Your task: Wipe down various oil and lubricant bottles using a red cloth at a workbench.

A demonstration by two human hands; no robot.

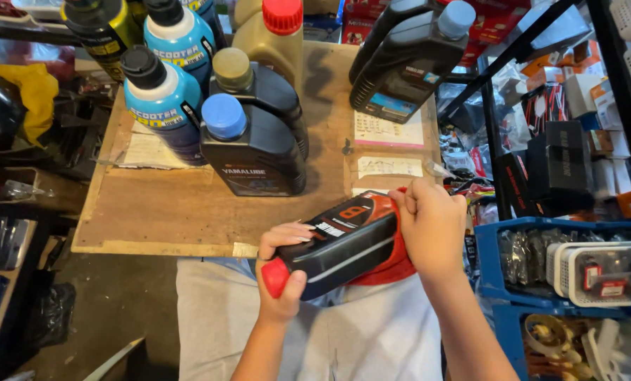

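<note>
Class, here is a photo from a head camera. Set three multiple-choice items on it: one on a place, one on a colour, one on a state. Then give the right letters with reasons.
1. Where is the black-and-red bottle?
A. on the wooden table
B. in both hands
C. in the blue crate

2. What colour is its cap?
A. red
B. blue
C. gold

3. How does it lie?
A. upright
B. upside down
C. on its side

Key: 1 B, left hand grips the cap end, right hand the base; 2 A, red cap shows at the left fingers; 3 C, it lies nearly level.
</note>
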